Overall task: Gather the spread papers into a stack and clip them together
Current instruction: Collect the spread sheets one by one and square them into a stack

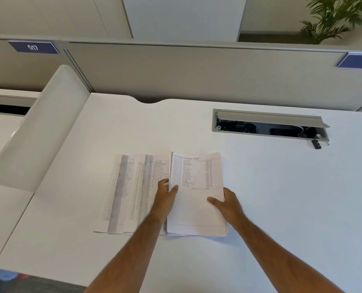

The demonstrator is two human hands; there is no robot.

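Observation:
A stack of printed papers [197,208] lies on the white desk [281,197] in the middle of the view. My left hand [166,196] grips its left edge, thumb on top. My right hand [226,203] grips its right edge, thumb on the top sheet. To the left, several more printed sheets [131,191] lie spread and overlapping, partly under my left hand and the stack. A black binder clip [318,143] sits far right on the desk, away from both hands.
An open cable tray [269,125] with a raised grey lid is sunk into the desk behind the papers. A grey partition wall [197,70] closes the back. A white curved divider [38,132] stands at the left. A plant [334,15] is at the top right.

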